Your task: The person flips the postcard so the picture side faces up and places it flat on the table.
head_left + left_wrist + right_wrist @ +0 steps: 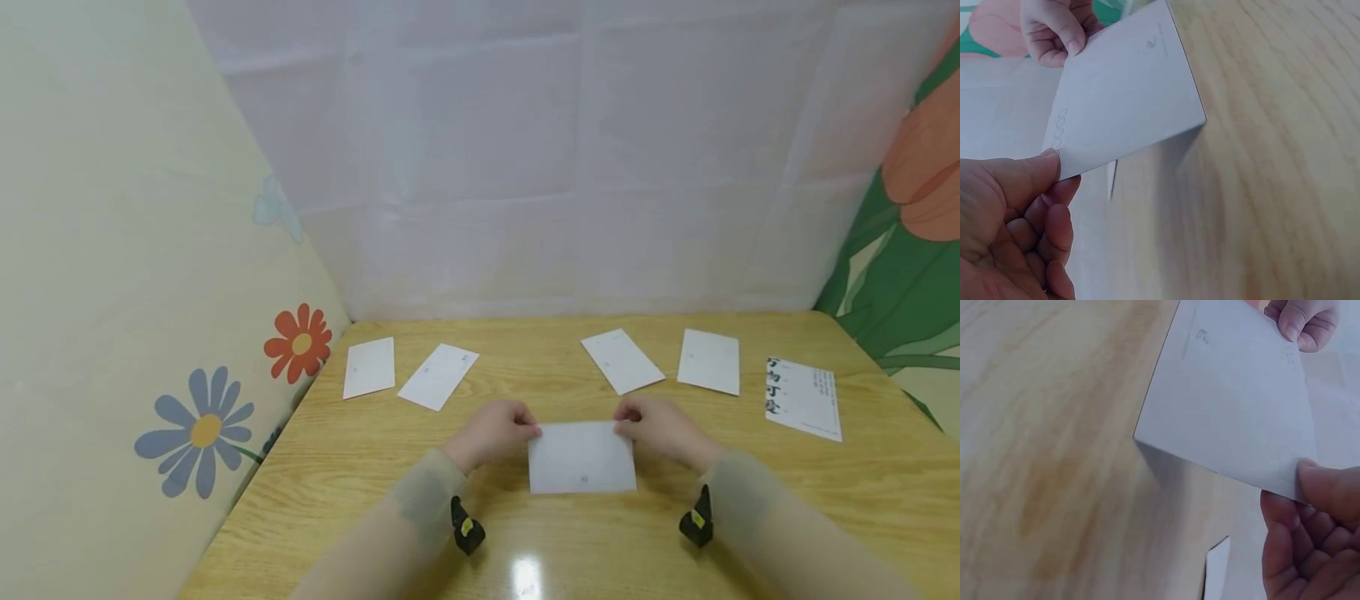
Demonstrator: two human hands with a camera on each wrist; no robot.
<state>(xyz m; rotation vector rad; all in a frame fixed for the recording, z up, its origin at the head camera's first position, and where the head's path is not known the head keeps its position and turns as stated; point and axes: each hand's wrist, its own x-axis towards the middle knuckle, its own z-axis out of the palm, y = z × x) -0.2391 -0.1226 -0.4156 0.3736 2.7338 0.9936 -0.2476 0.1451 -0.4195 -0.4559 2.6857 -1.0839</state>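
Observation:
In the head view a white postcard (582, 457) is held between both hands at the front middle of the table. My left hand (492, 435) pinches its upper left corner between thumb and fingers. At the opposite upper corner, my right hand (663, 429) pinches it the same way. Both wrist views show the postcard (1125, 87) tilted, its far edge raised and a shadow beneath. A row of small printed ovals runs along that edge near the left thumb (1035, 172). A small mark is printed near the edge closest to me; whether that edge touches the table cannot be told.
Two white cards (370, 367) lie at the back left of the wooden table (330, 475). Two more white cards (622, 360) lie at the back right, beside a card with dark characters (804, 398). A white cloth (487, 167) hangs behind; a flowered wall stands left.

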